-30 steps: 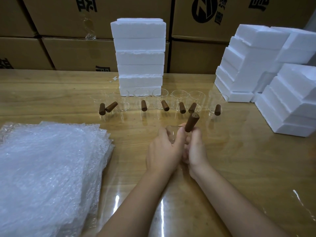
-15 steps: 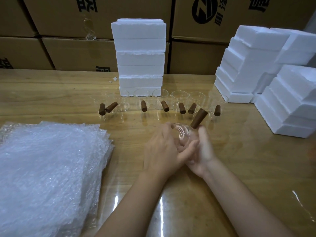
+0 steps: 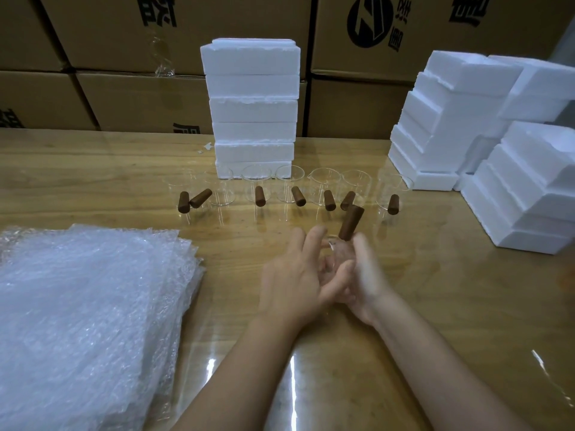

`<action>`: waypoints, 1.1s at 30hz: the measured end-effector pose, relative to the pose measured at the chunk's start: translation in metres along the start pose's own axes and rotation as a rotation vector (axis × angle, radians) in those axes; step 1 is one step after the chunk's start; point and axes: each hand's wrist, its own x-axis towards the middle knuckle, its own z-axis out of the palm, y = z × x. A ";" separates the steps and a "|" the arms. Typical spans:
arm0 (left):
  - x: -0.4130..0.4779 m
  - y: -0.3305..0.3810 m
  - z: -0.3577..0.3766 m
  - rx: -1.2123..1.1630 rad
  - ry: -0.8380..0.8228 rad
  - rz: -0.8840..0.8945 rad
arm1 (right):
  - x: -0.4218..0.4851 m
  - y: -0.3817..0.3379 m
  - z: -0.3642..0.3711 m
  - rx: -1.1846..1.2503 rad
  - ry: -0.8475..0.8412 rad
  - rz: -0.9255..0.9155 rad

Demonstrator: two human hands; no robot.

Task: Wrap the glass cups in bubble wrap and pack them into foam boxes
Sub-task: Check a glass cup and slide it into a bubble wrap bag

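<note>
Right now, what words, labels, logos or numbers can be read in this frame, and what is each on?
Round black logo on a carton: a mark, no readable letters.
Two small characters beside it: too blurred to read.
Large black characters on other cartons: cut off, unreadable.
Foam boxes, cups, bubble wrap: no print.

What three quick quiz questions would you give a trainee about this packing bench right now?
1. True or false: the bubble wrap lies at the person's left.
2. How many glass cups stand in the row on the table?
3. The brown handle of the held cup points: A up, B down, C toward the person.
Key: 1 true; 2 seven; 3 A.
</note>
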 end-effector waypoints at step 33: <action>0.007 -0.002 0.015 -1.368 -0.386 -0.814 | -0.013 0.014 0.020 -0.754 0.551 -1.001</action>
